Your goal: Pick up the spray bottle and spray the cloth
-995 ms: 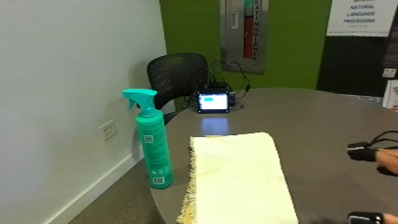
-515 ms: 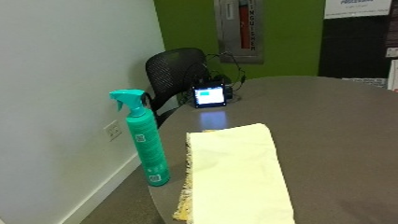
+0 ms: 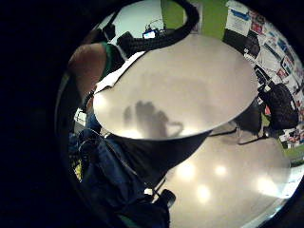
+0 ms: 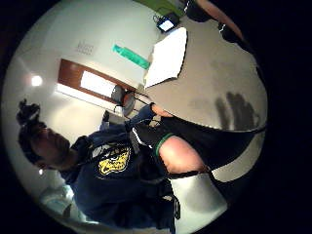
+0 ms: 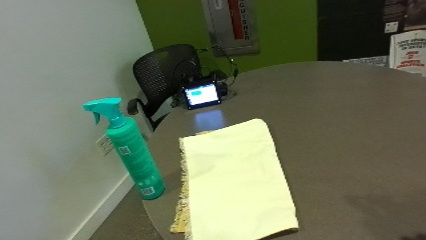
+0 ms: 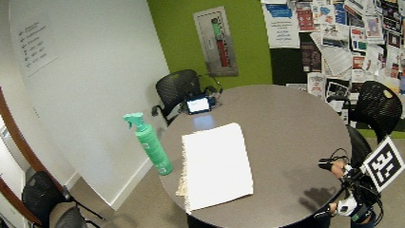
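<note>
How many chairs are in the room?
4 that I can see. One chair stands behind the table near the little screen, one by the poster wall, and two sit in the near corner. More may be hidden.

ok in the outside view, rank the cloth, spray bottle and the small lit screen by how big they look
1. The yellow cloth, covering by far the most area.
2. The teal spray bottle, tall but narrow.
3. The small lit screen, smallest; it also sits farthest from the camera, so its true size is less sure.
</note>
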### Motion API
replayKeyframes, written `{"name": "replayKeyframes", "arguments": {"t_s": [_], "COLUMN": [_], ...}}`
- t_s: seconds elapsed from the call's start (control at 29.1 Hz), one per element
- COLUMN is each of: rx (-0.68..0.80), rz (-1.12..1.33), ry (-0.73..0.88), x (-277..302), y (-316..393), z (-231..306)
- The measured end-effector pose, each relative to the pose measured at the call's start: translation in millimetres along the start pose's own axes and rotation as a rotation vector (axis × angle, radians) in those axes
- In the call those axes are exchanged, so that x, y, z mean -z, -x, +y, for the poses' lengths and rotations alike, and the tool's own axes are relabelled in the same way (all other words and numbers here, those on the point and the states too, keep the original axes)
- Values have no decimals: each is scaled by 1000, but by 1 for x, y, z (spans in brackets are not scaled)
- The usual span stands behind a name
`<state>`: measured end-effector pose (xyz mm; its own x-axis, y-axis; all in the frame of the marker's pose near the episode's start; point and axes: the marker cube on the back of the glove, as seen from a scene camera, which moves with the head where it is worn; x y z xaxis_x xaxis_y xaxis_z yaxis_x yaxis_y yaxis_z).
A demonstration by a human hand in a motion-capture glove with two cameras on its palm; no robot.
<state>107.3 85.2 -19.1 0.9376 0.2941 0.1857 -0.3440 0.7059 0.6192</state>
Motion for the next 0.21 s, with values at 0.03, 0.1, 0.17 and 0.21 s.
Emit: {"name": "replayKeyframes", "arguments": {"t_s": [0.03,0.1,0.17,0.21], "rx": [1,-9,-22,-24], "rz": [-4,-12,-13,-12], "ry": [8,17,21,22], "x": [-1,-3,-3,-3], "y": [2,4,4,4], "z": [-2,-3,-2,-2]}}
